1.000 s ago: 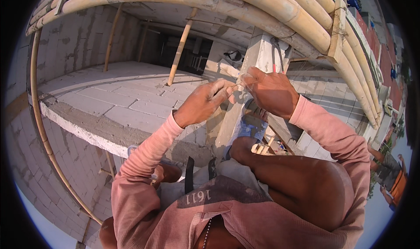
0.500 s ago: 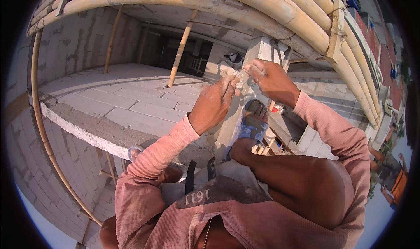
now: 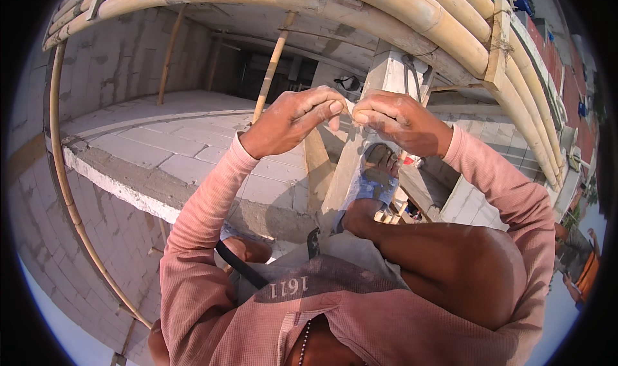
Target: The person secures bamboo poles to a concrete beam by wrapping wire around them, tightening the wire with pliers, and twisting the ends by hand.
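In front of me both hands meet at the fingertips. A small, thin whitish piece (image 3: 349,107) spans the gap between them; its kind is too small to make out. My left hand (image 3: 297,119) is closed in a pinch at its left end. My right hand (image 3: 404,123) is bent over the other end, thumb pressed against the fingers. Just behind and below the hands rises a narrow grey concrete post (image 3: 341,184). My right foot, in a sandal (image 3: 381,159), is beside that post.
Thick bamboo poles (image 3: 412,9) cross overhead, with a short wooden board (image 3: 498,44) against them. A ledge of pale blocks (image 3: 148,144) lies to the left, with a thin bamboo prop (image 3: 273,67) standing on it. Another person in orange (image 3: 587,273) is at far right.
My left hand has moved up and left, turning so its back faces upward. My right hand has curled over and dropped slightly. The fingertips remain close together at the whitish piece.
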Tool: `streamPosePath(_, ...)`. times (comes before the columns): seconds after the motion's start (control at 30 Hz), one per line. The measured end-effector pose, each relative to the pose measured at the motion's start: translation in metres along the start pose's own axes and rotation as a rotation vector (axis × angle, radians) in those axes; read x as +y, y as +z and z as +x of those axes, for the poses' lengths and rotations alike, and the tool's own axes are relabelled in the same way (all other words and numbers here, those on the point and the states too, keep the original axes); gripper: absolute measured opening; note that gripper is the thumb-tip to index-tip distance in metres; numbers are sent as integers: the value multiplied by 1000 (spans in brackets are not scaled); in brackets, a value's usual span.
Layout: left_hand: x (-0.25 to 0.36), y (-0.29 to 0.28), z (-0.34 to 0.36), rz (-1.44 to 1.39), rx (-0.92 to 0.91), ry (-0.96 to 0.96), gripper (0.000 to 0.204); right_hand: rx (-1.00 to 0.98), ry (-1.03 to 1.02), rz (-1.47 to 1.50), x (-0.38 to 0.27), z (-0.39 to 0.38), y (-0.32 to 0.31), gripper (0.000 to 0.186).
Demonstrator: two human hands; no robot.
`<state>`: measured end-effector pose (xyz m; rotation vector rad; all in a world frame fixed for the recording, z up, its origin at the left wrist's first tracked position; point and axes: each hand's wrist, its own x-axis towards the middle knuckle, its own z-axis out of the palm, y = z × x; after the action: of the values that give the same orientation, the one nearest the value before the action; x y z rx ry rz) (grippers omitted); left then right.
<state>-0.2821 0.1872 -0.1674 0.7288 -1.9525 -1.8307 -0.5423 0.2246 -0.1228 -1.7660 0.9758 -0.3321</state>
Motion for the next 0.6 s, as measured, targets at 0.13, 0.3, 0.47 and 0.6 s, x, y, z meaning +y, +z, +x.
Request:
streamPosePath(0.13, 8, 69, 3, -46, 410, -196, 29, 250, 536, 349, -25, 7, 5, 30)
streamPosePath(0.3, 39, 79, 7, -173, 226, -306, 21, 274, 58, -516, -6, -10, 13, 16)
streamPosePath(0.47, 23, 23, -2, 391, 88, -82, 28, -69, -12, -583, -6, -15, 0, 15)
streamPosePath(0.6, -2, 28, 2, -87, 18, -48, 33, 59, -34, -214, -11, -7, -10, 22)
